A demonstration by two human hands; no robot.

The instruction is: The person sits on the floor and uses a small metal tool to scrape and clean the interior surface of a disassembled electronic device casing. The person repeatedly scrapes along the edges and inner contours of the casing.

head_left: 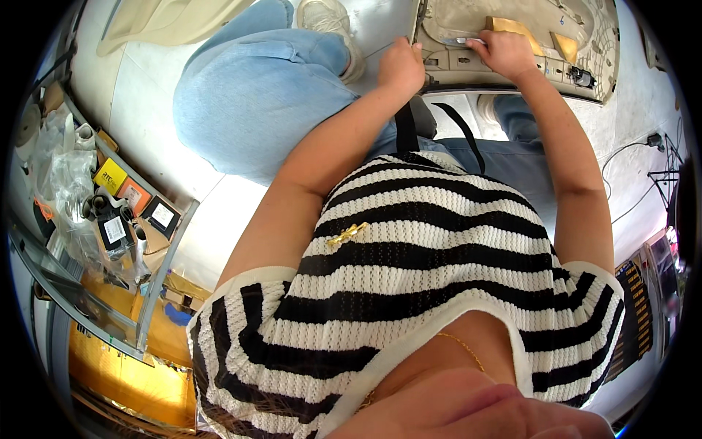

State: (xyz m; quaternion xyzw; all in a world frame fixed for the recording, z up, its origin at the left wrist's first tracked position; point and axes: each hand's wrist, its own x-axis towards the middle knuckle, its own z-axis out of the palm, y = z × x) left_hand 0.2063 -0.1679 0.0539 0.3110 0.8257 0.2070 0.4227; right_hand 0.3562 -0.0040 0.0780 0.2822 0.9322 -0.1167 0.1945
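Observation:
A beige moulded panel (497, 73), like the back of a car door trim, lies at the top right in front of me. My right hand (506, 54) is over it, closed on a slim tool with a pale grey, bluish end (462, 41); its exact kind is too small to make out. Beneath and beside that hand, tan pads (564, 47) are fixed to the panel, and a small black part (582, 77) sits near its right edge. My left hand (402, 67) is closed at the panel's left edge; whatever its fingers grip is hidden.
Another beige moulded piece (164, 22) lies on the pale tiled floor (146, 88) at the upper left. On the left, a shelf frame (164, 271) holds small boxes (162, 216) and plastic bags (73, 168). A black cable with a plug (653, 139) runs along the right side.

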